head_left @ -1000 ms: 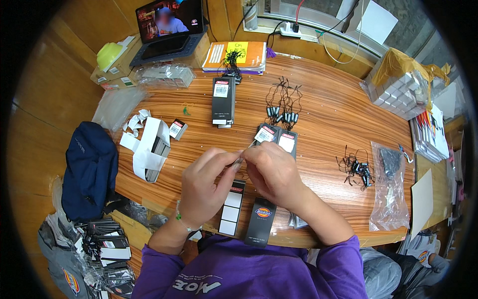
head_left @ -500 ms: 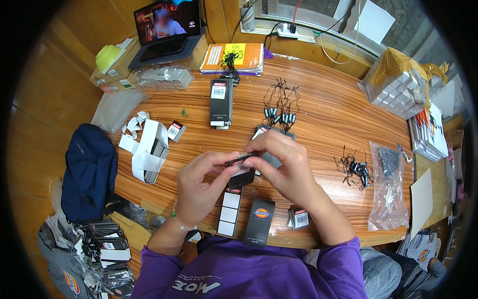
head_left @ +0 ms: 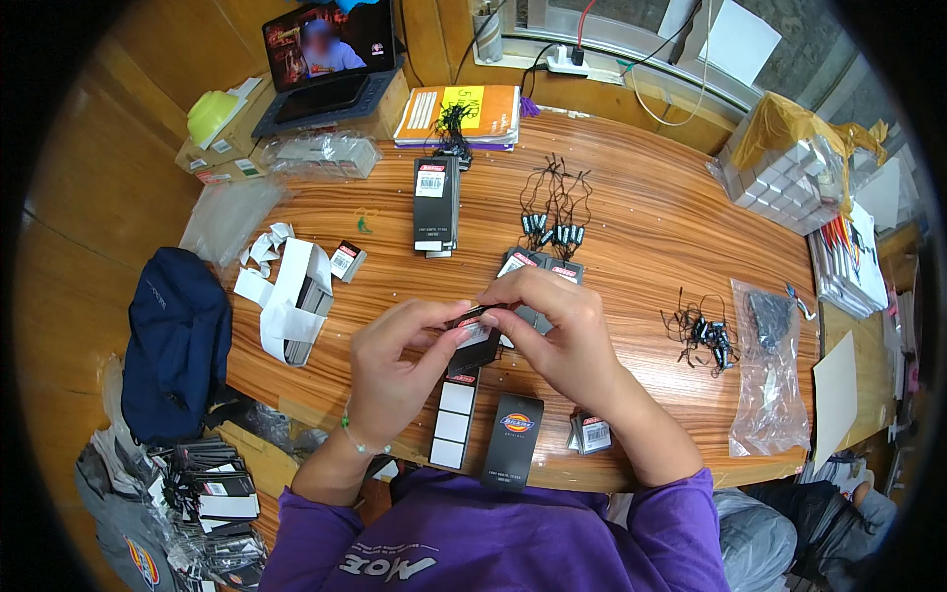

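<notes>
Both of my hands are over the near middle of the table. They pinch a dark hang tag [head_left: 480, 348] between them. My left hand [head_left: 390, 360] closes thumb and fingers on its left edge. My right hand [head_left: 562, 321] holds its upper right part, with the thumb against a pale face showing a little red. Below lie a strip [head_left: 453, 424] of white panels with a dark border and a black hang tag [head_left: 513, 439] with a coloured emblem. To their right is a small pile of barcode tags [head_left: 593, 434]. Other tags with black strings [head_left: 562, 237] lie partly hidden behind my right hand.
A stack of black tags [head_left: 434, 202] stands farther back. At left are a white paper band round grey cards [head_left: 296, 306] and a navy pouch [head_left: 178, 340]. Black strings [head_left: 708, 335], a clear bag [head_left: 769, 395] and a box bundle [head_left: 789, 178] occupy the right. A tablet [head_left: 330, 49] sits back left.
The held tag has tilted slightly, and more of its pale face with red shows between my thumbs. Both hands stay nearly in place, still gripping it.
</notes>
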Motion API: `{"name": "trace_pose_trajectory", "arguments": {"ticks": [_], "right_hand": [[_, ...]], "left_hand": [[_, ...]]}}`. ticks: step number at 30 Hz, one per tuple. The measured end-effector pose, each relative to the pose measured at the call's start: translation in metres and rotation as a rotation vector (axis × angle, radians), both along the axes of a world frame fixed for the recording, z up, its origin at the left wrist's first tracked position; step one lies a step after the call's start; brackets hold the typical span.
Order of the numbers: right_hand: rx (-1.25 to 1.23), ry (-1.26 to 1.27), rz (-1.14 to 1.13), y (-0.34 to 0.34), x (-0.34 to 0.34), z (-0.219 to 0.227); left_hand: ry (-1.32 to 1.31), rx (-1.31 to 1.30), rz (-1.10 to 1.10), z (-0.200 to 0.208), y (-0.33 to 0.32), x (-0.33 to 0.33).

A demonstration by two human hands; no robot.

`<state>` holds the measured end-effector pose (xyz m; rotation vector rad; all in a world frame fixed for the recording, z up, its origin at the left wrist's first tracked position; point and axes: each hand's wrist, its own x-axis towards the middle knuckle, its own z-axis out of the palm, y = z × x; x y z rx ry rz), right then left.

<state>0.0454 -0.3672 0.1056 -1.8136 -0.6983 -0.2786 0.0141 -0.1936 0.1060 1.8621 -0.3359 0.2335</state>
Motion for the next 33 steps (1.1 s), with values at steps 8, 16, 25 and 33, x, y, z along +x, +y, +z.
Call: {"name": "trace_pose_trajectory", "arguments": {"ticks": [8,16,25,33], "right_hand": [[-0.065,0.113,0.068,-0.006,0.001,-0.001],[0.001,0.672,0.367,-0.013,0.009,0.003],[0.339,0.589,0.320,-0.008,0.005,-0.007],[1.128,0.660,0.463,-0.032,0.014,0.009]], "left_hand": [[0.041,0.019,-0.019,0.003,-0.003,-0.004],[-0.402,0.295,-0.004,0.003,0.000,-0.001],[-0.587,0.430,-0.050,0.001,0.003,0.001],[0.100,0.153,-0.179,0.002,-0.002,-0.001]]}}
